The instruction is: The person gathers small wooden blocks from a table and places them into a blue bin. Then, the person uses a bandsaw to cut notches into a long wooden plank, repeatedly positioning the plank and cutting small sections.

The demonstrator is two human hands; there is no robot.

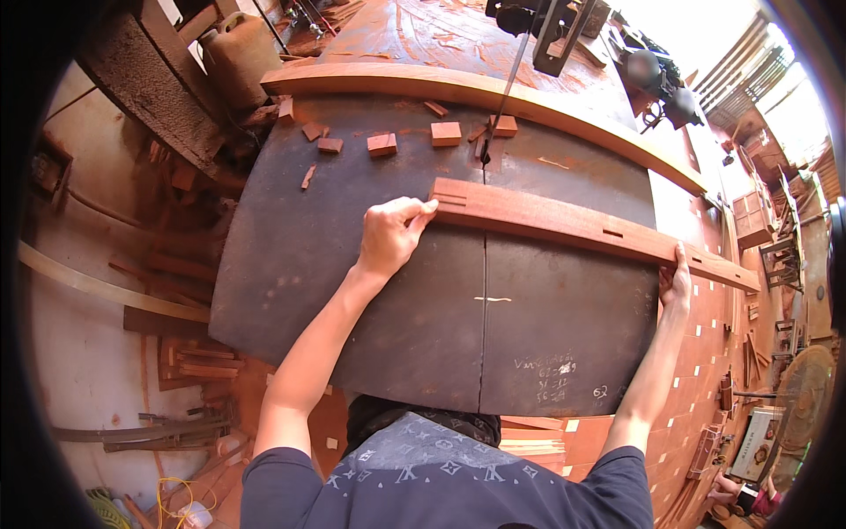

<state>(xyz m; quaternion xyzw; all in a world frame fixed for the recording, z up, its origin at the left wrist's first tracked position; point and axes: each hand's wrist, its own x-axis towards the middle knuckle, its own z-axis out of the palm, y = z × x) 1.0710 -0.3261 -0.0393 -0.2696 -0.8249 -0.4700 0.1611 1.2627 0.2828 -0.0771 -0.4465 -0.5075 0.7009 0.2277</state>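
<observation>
Closest to the camera is our dark printed shirt (458, 480), just below the dark tabletop (370, 326) that spreads between and under our grips. Chalk writing (545, 379) marks it nearer to us than the right grip. Our left hand (390, 231) pinches the near corner of a reddish wooden bar (568, 219) at its left end, while our right hand (676, 284) clasps it farther along, short of its far right end. We have the bar slanting across the tabletop from grip to grip, that right end reaching past the edge; a slot (612, 234) shows between the hands. Just beyond the left grip, small wooden blocks (446, 134) lie scattered beside a thin saw blade (511, 84). Farther off, a long pale rail (397, 81) crosses beyond both hands, with a sawdust-strewn surface (423, 35) behind it.
</observation>
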